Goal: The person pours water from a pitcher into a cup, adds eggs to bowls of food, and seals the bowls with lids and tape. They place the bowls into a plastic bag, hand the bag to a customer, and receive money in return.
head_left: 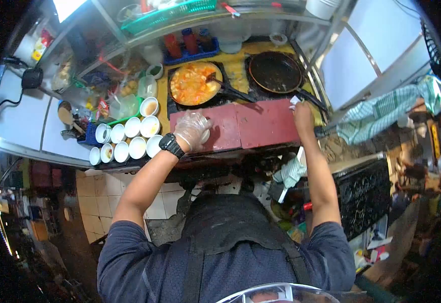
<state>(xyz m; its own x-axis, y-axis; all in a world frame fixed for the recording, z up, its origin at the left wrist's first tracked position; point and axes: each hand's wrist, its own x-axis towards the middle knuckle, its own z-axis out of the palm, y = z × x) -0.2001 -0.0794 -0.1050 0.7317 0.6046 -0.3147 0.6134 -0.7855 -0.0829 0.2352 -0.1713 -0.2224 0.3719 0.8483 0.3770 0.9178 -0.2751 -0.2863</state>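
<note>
White ceramic bowls [129, 139]: round and glossy, packed in two rows at the counter's left edge, some holding yellowish sauce
Black wristwatch [170, 144]: matte strap around the left wrist
Left hand [192, 129]: sheathed in a crinkled clear plastic glove, fingers curled shut around a small white cup [206, 135], which is mostly hidden and sits at the near left edge of the red slab
Red slab [261, 123]: flat, rectangular and dull, in two panels, lying in front of both pans
Left pan [193, 83]: round dark metal, full of lumpy orange-yellow food, with a dark utensil resting in it
Right pan [275, 71]: round and blackened with a greasy sheen, its long handle pointing toward the right hand
Right hand [302, 115]: bare, fingertips pinched on a small white scrap [294, 100] at the slab's far right corner, just beside the pan handle
Checked cloth [382, 113]: soft, green-and-white, crumpled, well to the right
</note>
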